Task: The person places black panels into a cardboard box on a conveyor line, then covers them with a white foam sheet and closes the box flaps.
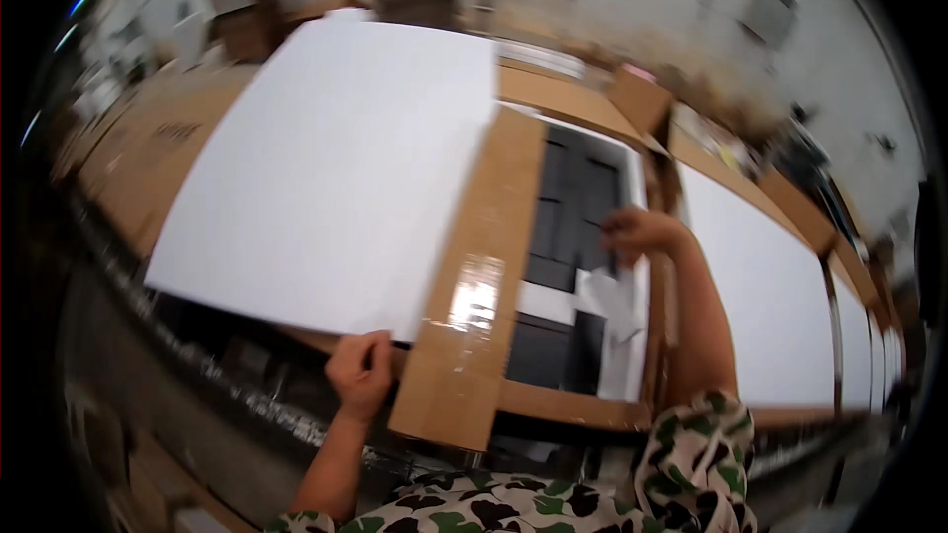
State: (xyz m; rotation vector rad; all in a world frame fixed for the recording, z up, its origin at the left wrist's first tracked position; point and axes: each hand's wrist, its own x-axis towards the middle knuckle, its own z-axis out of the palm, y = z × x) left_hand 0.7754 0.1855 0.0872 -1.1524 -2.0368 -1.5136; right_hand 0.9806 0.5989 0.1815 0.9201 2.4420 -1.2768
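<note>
A large white sheet (326, 178), flat like foam board, spreads over the left and middle. My left hand (360, 372) is closed at its near edge, with the fingertips pinched on the sheet by its near right corner. Right of the sheet lies an open cardboard box with a white foam lining (637, 336) and dark grey flat parts (583, 188) inside. Its brown taped flap (469, 306) is folded out between box and sheet. Over the box, my right hand (640, 234) has curled fingers, slightly blurred. Just below it lies a crumpled white wrapping (612, 311); whether the fingers hold it is unclear.
More open boxes with white sheets (760, 286) line up at the right. Flat brown cardboard (158, 153) lies at the far left. A dark rail (247, 405) runs along the near edge. Cardboard boxes (420, 5) stand by the back wall.
</note>
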